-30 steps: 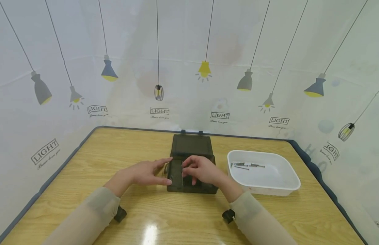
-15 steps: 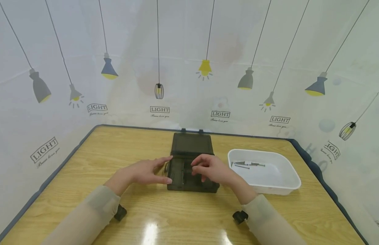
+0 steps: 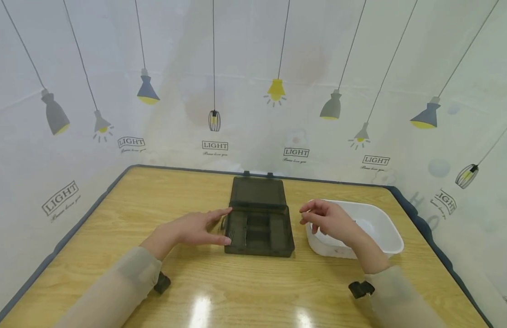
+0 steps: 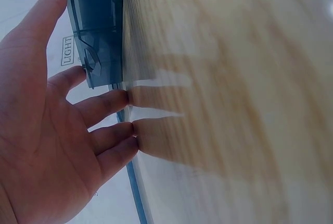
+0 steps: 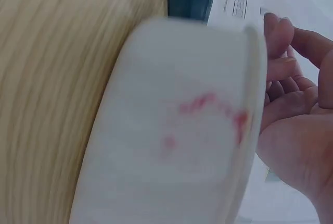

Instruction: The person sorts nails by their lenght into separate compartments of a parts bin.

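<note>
A dark see-through plastic case lies on the table with its lid laid back. Several thin metal pieces like screws stand or lean in its leftmost compartment, and another slim one is in the compartment beside it. My left hand rests at the case's left side, thumb and index finger at its edge; the left wrist view has its fingers extended. Over the left end of a white plastic tray hovers my right hand, fingers loosely bent, nothing visible between them. It hides most of the tray's screws.
The wooden table has a dark blue edge, with a printed fabric wall behind it. Red marks show on the tray's outer wall in the right wrist view. The case's right-hand compartments show no contents.
My right hand has let go of a screw in the case and moved right, to above the white tray. The left hand has stayed at the case's side.
</note>
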Demonstrator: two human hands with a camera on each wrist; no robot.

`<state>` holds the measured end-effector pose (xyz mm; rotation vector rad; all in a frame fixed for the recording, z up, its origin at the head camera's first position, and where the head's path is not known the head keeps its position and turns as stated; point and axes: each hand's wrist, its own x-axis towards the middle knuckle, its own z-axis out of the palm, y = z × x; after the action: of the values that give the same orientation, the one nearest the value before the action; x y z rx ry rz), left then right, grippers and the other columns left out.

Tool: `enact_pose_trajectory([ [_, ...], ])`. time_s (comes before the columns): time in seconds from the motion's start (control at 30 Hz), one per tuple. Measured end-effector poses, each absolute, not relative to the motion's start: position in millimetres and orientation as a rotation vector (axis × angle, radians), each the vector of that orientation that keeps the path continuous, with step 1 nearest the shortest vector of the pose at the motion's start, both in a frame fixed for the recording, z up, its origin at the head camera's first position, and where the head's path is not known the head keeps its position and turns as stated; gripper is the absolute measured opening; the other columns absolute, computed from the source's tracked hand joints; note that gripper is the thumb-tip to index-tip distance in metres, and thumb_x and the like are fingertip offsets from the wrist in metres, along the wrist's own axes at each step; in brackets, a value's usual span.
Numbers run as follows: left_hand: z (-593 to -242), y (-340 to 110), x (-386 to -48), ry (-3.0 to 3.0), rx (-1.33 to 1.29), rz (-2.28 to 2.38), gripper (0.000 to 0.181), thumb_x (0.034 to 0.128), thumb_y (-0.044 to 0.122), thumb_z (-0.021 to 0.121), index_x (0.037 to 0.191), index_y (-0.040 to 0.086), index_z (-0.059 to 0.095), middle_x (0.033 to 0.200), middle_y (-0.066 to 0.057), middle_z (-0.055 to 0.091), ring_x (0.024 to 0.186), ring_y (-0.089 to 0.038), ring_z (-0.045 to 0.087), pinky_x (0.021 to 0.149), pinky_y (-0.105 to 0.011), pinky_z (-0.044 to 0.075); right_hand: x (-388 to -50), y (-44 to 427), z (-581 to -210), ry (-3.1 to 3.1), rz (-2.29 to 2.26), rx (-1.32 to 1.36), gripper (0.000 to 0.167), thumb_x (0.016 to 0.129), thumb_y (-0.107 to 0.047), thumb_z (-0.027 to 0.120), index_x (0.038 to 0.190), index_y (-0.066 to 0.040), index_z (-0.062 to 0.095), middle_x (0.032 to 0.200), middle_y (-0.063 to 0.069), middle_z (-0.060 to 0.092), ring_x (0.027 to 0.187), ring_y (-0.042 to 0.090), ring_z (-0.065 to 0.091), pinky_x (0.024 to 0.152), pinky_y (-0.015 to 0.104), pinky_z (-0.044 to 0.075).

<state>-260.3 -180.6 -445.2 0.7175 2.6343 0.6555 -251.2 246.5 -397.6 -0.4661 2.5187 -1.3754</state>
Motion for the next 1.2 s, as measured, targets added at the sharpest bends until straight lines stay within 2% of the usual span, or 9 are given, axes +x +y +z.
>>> enact_pose_trajectory([
  [0.13, -445, -181, -261, 2.632, 0.713, 0.660, 0.105, 0.0922, 0.084, 0.066, 0.177, 0.040, 0.021, 0.177, -0.013, 0.040, 0.160, -0.045, 0.042, 0.128, -0.067, 0.038, -256, 272, -398, 2.561, -1.352, -0.375, 0.035, 0.113, -0.029, 0.066, 0.134, -0.002, 0.066, 0.114, 0.017, 0.079, 0.076, 0.020, 0.068, 0.060, 0.028, 0.052],
  [0.43, -443, -180, -260, 2.628, 0.708, 0.675, 0.105, 0.0924, 0.083, 0.067, 0.177, 0.039, 0.022, 0.177, -0.013, 0.039, 0.160, -0.045, 0.043, 0.128, -0.066, 0.038, -274, 311, -417, 2.594, -1.271, -0.242, 0.036, 0.111, -0.027, 0.067, 0.137, -0.002, 0.066, 0.118, 0.017, 0.078, 0.083, 0.021, 0.067, 0.064, 0.031, 0.053],
  [0.57, -444, -180, -260, 2.624, 0.711, 0.678, 0.105, 0.0924, 0.083, 0.067, 0.177, 0.040, 0.021, 0.177, -0.013, 0.039, 0.160, -0.044, 0.043, 0.128, -0.066, 0.038, -279, 321, -425, 2.587, -1.177, -0.200, 0.036, 0.109, -0.024, 0.070, 0.139, -0.005, 0.066, 0.109, 0.014, 0.075, 0.086, 0.022, 0.065, 0.067, 0.032, 0.053],
  [0.8, -443, -180, -260, 2.630, 0.710, 0.671, 0.105, 0.0923, 0.083, 0.067, 0.176, 0.040, 0.021, 0.176, -0.014, 0.041, 0.158, -0.044, 0.045, 0.127, -0.066, 0.039, -286, 331, -437, 2.552, -1.056, -0.289, 0.042, 0.105, -0.019, 0.073, 0.142, -0.005, 0.058, 0.086, 0.005, 0.062, 0.077, 0.021, 0.059, 0.069, 0.032, 0.051],
  [1.03, -441, -178, -259, 2.635, 0.706, 0.661, 0.105, 0.0924, 0.083, 0.067, 0.177, 0.039, 0.022, 0.176, -0.016, 0.039, 0.158, -0.046, 0.045, 0.127, -0.067, 0.039, -287, 330, -443, 2.605, -0.983, -0.258, 0.043, 0.103, -0.018, 0.077, 0.140, -0.007, 0.060, 0.092, 0.007, 0.064, 0.078, 0.021, 0.061, 0.071, 0.032, 0.052],
  [1.2, -440, -178, -259, 2.641, 0.711, 0.646, 0.105, 0.0930, 0.083, 0.066, 0.177, 0.039, 0.021, 0.176, -0.017, 0.040, 0.156, -0.047, 0.048, 0.126, -0.067, 0.041, -287, 328, -445, 2.633, -0.966, -0.241, 0.032, 0.103, -0.018, 0.077, 0.131, -0.007, 0.065, 0.088, 0.006, 0.062, 0.076, 0.020, 0.060, 0.069, 0.031, 0.051],
])
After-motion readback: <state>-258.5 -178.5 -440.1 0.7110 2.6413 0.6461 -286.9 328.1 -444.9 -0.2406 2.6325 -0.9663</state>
